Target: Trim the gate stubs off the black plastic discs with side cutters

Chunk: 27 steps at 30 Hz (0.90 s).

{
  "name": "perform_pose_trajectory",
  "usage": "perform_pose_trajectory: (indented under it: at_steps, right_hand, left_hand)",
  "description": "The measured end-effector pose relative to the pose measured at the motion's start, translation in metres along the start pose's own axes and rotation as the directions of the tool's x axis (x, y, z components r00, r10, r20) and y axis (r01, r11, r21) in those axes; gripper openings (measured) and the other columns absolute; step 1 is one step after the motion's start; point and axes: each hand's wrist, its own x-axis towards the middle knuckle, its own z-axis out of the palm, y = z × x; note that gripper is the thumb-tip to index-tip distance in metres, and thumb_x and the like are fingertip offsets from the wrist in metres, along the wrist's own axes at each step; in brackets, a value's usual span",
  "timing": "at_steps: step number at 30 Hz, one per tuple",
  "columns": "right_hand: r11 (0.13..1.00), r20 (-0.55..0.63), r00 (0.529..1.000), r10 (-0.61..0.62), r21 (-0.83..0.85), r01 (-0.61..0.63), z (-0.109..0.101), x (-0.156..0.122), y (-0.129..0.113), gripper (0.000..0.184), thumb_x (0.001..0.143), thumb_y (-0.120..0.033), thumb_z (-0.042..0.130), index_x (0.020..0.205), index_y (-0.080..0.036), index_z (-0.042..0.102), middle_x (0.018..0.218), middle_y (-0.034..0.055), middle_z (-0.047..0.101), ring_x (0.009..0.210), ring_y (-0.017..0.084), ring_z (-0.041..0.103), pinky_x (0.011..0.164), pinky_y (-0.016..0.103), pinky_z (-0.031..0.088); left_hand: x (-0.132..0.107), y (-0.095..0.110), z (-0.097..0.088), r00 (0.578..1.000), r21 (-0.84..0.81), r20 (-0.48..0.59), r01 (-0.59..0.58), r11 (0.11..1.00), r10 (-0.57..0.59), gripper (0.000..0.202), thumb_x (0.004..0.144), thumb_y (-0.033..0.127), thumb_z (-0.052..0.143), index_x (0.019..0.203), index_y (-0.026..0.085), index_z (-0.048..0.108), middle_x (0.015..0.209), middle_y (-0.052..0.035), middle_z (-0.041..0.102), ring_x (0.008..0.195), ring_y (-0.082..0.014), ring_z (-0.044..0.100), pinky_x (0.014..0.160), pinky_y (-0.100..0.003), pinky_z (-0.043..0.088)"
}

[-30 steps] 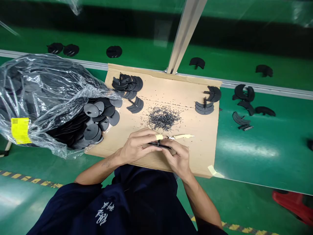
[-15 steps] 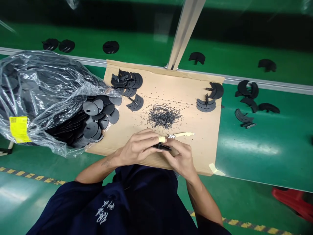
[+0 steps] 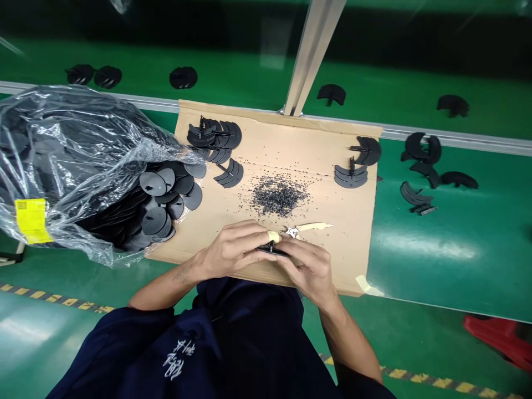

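One black plate [image 3: 272, 250] between left hand [image 3: 235, 252] and right hand [image 3: 311, 266].
Both grips clamp the plate above the cardboard [image 3: 328, 194] on the counter [image 3: 415, 266], near the pliers [image 3: 313, 226] and scattered black bits [image 3: 280, 195].

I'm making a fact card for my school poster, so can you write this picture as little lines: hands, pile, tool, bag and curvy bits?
Left hand: holds a black part; wears a yellow finger wrap
Right hand: holds the same black part
Pile: tiny black bits on cardboard, beyond the hands
Tool: pale-handled tool, lying on the cardboard
Bag: clear plastic bag, left of the pile, black discs at its mouth
Curvy bits: curved black pieces on the cardboard, left and right of the pile; more beyond
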Motion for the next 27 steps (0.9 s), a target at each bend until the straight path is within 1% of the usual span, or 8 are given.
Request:
perform_pose_trajectory:
  at_steps: [2, 5, 8, 10, 13, 17, 21, 27]
  right_hand:
    - [1.000, -0.006, 1.000, -0.015, 0.003, 0.015, 0.000, 0.000, 0.001, 0.016, 0.094, -0.017, 0.072, 0.107, -0.024, 0.078, 0.097, 0.0059, 0.081, 0.087, 0.021, 0.079, 0.078, 0.029, 0.066]
    - [0.999, -0.007, 1.000, -0.026, -0.037, 0.026, -0.001, 0.000, 0.001, 0.012, 0.094, -0.019, 0.073, 0.105, -0.023, 0.076, 0.093, 0.0056, 0.080, 0.082, 0.020, 0.078, 0.076, 0.030, 0.065]
    - [0.998, -0.004, 1.000, -0.018, -0.065, 0.018, -0.001, 0.000, 0.000, 0.010, 0.094, -0.021, 0.073, 0.104, -0.022, 0.075, 0.093, 0.0066, 0.080, 0.081, 0.020, 0.077, 0.077, 0.031, 0.064]
    - [0.998, -0.004, 1.000, 0.005, -0.063, -0.005, 0.001, 0.000, -0.001, 0.008, 0.094, -0.022, 0.073, 0.102, -0.020, 0.075, 0.092, 0.0072, 0.079, 0.081, 0.019, 0.076, 0.077, 0.030, 0.063]
    - [0.995, -0.018, 0.998, 0.066, -0.070, -0.067, 0.005, -0.001, -0.002, 0.005, 0.095, -0.024, 0.073, 0.098, -0.021, 0.075, 0.088, 0.0056, 0.079, 0.079, 0.019, 0.075, 0.075, 0.029, 0.062]
    - [0.986, -0.016, 0.988, 0.156, -0.051, -0.156, 0.010, -0.001, -0.004, 0.013, 0.096, -0.031, 0.072, 0.106, -0.023, 0.075, 0.096, 0.0048, 0.080, 0.084, 0.019, 0.076, 0.080, 0.029, 0.062]
    - [0.980, -0.005, 0.980, 0.197, 0.007, -0.196, 0.009, 0.002, -0.006, 0.013, 0.097, -0.028, 0.071, 0.107, -0.021, 0.074, 0.099, 0.0047, 0.081, 0.087, 0.019, 0.077, 0.083, 0.028, 0.063]
    - [0.971, 0.009, 0.973, 0.233, 0.046, -0.233, 0.007, 0.004, -0.006, 0.010, 0.097, -0.028, 0.071, 0.102, -0.022, 0.077, 0.098, 0.0042, 0.082, 0.085, 0.019, 0.079, 0.082, 0.029, 0.064]
  left_hand:
    - [0.000, 0.001, 0.000, 1.000, -0.008, -0.005, 0.009, 1.000, -0.009, 0.025, 0.097, 0.024, 0.070, 0.119, 0.013, 0.066, 0.089, -0.0094, 0.075, 0.079, -0.0172, 0.071, 0.073, -0.030, 0.063]
    - [0.001, 0.002, 0.000, 0.999, -0.043, -0.005, 0.035, 0.998, -0.035, 0.026, 0.098, 0.024, 0.069, 0.121, 0.012, 0.066, 0.091, -0.0105, 0.076, 0.081, -0.0170, 0.071, 0.074, -0.029, 0.062]
    - [0.000, 0.002, 0.001, 0.997, -0.075, -0.001, 0.072, 0.995, -0.072, 0.024, 0.100, 0.024, 0.065, 0.120, 0.012, 0.067, 0.093, -0.0118, 0.076, 0.083, -0.0170, 0.072, 0.076, -0.028, 0.062]
    - [-0.002, 0.002, 0.004, 0.994, -0.087, -0.014, 0.108, 0.990, -0.110, 0.022, 0.102, 0.026, 0.063, 0.117, 0.013, 0.069, 0.093, -0.0112, 0.076, 0.083, -0.0169, 0.072, 0.075, -0.028, 0.061]
    - [-0.007, 0.000, 0.009, 0.981, -0.114, -0.066, 0.176, 0.978, -0.184, 0.021, 0.103, 0.029, 0.061, 0.113, 0.013, 0.072, 0.091, -0.0105, 0.076, 0.082, -0.0169, 0.072, 0.075, -0.027, 0.061]
    - [-0.012, -0.002, 0.018, 0.957, -0.142, -0.124, 0.245, 0.959, -0.263, 0.020, 0.102, 0.029, 0.062, 0.111, 0.015, 0.073, 0.091, -0.0091, 0.076, 0.084, -0.0167, 0.073, 0.077, -0.027, 0.061]
    - [-0.013, -0.002, 0.020, 0.952, -0.129, -0.149, 0.249, 0.960, -0.267, 0.020, 0.102, 0.030, 0.063, 0.110, 0.015, 0.073, 0.091, -0.0091, 0.076, 0.083, -0.0165, 0.072, 0.076, -0.026, 0.060]
    - [-0.011, -0.001, 0.015, 0.961, -0.116, -0.104, 0.246, 0.962, -0.258, 0.018, 0.102, 0.027, 0.063, 0.109, 0.015, 0.073, 0.089, -0.0082, 0.074, 0.081, -0.0160, 0.071, 0.073, -0.026, 0.059]
